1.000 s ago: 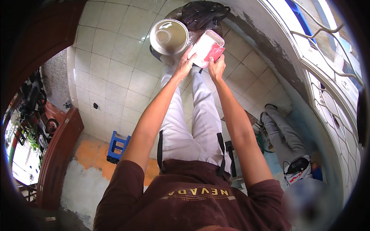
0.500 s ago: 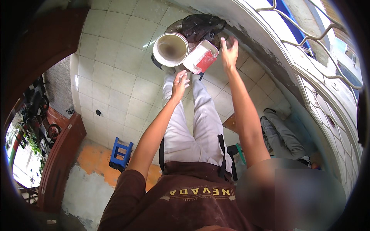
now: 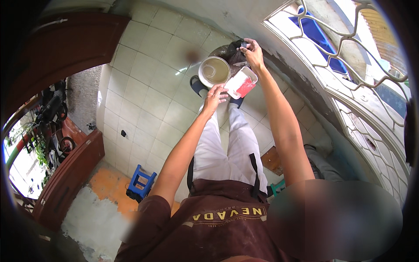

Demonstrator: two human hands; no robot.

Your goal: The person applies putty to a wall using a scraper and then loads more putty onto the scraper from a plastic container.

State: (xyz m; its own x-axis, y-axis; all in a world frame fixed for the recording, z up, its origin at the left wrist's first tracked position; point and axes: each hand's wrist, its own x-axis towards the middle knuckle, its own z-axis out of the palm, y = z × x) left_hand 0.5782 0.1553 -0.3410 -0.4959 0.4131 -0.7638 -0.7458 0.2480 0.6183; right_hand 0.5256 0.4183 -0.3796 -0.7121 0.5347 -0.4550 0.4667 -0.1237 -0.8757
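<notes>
My right hand [image 3: 252, 53] is raised at the top, fingers closed on part of the black plastic bag [image 3: 229, 51] behind the containers. My left hand [image 3: 214, 97] has its fingers apart at the lower corner of a white rectangular container [image 3: 236, 78] with a red patch; whether it touches it is unclear. Beside that container, to the left, stands a round white bucket [image 3: 214, 70] with pale, cloudy contents. Both containers are at my feet, between my dark sandals.
A blue stool [image 3: 140, 183] is on the lower left. A brown door [image 3: 70, 170] opens toward parked motorbikes [image 3: 52, 111]. A metal window grille [image 3: 349, 48] runs along the right wall. Another person's grey-trousered legs [image 3: 318, 161] lie at right, partly hidden.
Both hands have let go of the rectangular container, now resting beside the bucket. My right hand has moved up to the bag; my left hand has drawn back to the container's near corner.
</notes>
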